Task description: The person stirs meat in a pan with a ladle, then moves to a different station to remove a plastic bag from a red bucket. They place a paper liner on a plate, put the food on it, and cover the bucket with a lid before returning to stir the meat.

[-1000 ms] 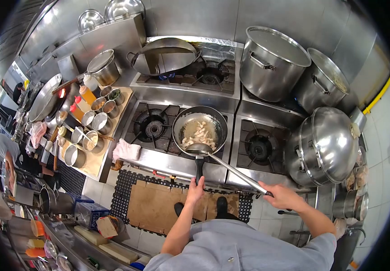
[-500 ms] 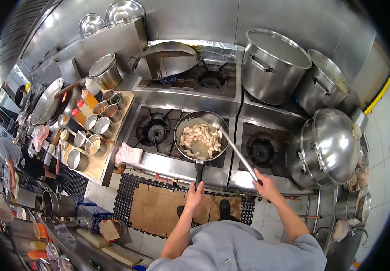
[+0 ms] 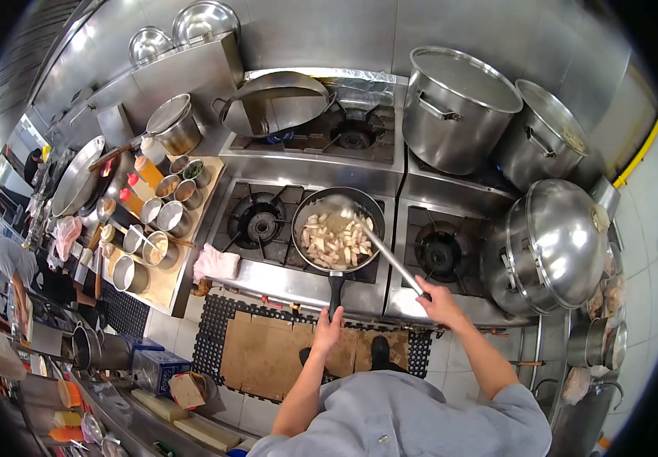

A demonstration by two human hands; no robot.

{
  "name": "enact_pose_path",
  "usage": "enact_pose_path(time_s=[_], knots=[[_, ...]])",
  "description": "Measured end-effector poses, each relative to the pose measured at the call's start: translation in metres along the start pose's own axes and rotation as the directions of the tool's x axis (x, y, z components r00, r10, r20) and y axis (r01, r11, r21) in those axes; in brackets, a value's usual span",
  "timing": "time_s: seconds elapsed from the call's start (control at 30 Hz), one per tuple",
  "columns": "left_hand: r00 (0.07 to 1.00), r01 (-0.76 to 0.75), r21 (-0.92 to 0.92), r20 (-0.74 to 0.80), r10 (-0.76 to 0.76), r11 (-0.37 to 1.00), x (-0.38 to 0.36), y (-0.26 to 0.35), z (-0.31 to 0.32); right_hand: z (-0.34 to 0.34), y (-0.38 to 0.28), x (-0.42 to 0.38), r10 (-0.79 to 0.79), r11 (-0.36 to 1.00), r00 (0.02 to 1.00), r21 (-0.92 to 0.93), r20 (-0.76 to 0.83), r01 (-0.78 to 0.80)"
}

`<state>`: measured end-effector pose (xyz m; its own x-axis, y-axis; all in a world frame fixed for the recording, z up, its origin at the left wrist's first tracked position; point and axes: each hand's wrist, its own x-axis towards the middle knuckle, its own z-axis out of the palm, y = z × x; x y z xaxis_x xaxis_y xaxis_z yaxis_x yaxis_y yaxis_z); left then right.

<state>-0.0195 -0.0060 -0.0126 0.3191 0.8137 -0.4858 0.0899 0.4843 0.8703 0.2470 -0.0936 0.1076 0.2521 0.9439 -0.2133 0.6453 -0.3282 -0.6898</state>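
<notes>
**Ladle back in pan, food spread**

Changed: 1 s ago ladle bowl sat at pan's near rim, pieces bunched; now ladle (image 3: pixel 378 247) reaches to far side, pale pieces (image 3: pixel 335 241) spread across pan (image 3: pixel 303 209). Reads as stirring/tossing mid-cook.

L hand (image 3: pixel 329 329): fingers clamped on pan handle. R hand (image 3: pixel 440 302): fingers clamped on ladle handle end.

Pan on front-middle burner of steel range (image 3: pixel 298 278). Wok (image 3: pixel 279 97) behind, stockpots (image 3: pixel 458 103) back R, domed lid (image 3: pixel 553 240) R. Seasoning tins on counter (image 3: pixel 163 278) L. Pink cloth (image 3: pixel 217 263) by range edge. Another person (image 3: pixel 5 259) far L.
</notes>
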Motion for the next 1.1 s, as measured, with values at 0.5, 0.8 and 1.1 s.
enact_pose_path(time_s=[0.5,0.8,1.1], knots=[[1.0,0.008,0.029,-0.017,-0.008,1.0,0.008,-0.009,-0.003,-0.061,-0.018,-0.015,-0.21,0.855,0.953,-0.433,0.218,0.287],[0.998,0.058,0.027,0.008,-0.058,0.998,0.003,0.009,0.004,-0.157,-0.095,-0.055,-0.044,0.824,0.939,-0.52,0.34,0.227],[1.0,-0.01,0.036,-0.016,0.011,0.999,0.009,-0.008,0.003,-0.075,-0.05,-0.022,-0.054,0.83,0.969,-0.528,0.242,0.178]])
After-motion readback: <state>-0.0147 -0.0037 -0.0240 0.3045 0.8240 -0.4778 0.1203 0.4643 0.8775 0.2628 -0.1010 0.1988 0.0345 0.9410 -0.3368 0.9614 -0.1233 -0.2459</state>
